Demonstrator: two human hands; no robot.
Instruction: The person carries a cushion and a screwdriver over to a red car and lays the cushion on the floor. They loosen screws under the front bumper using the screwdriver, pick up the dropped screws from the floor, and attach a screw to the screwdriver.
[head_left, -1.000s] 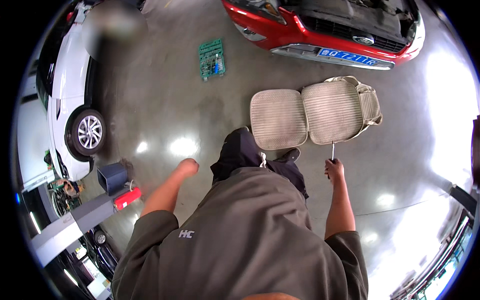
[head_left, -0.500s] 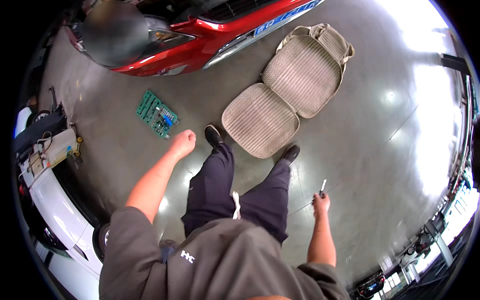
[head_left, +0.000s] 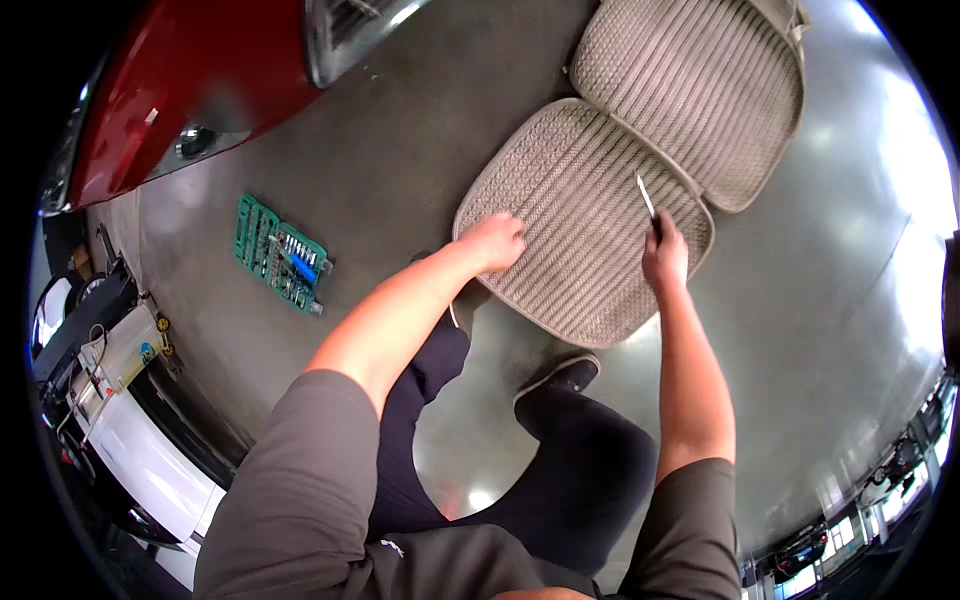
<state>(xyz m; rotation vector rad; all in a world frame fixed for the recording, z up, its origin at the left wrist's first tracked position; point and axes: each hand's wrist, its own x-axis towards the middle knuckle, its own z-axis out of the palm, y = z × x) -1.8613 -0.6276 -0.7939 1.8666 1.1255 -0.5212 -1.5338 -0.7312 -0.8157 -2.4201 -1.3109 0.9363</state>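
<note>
My right hand [head_left: 665, 255] is closed around a slim tool [head_left: 647, 198] with a dark handle and a bright, narrow metal blade. I cannot tell whether it is a knife or a screwdriver. The blade points up and away over the nearer half of a beige, ribbed car seat cover [head_left: 570, 180]. My left hand [head_left: 493, 242], its fingers curled and slightly blurred, is over the left edge of that same half. What lies inside those fingers is hidden, and whether they touch the cover is unclear. The cover's other half [head_left: 690, 85] is spread out beyond, joined along a seam.
A green tool case [head_left: 262, 232] lies open on the floor at the left, holding sockets and a blue-handled tool [head_left: 303, 268]. A red car [head_left: 220, 90] stands at the far left. Nearer left is a white car [head_left: 150, 460], with equipment [head_left: 125, 345] beside it.
I have bent down closer to the floor. Both hands have moved forward over the seat cover, the right one carrying the bladed tool from out at the side.
</note>
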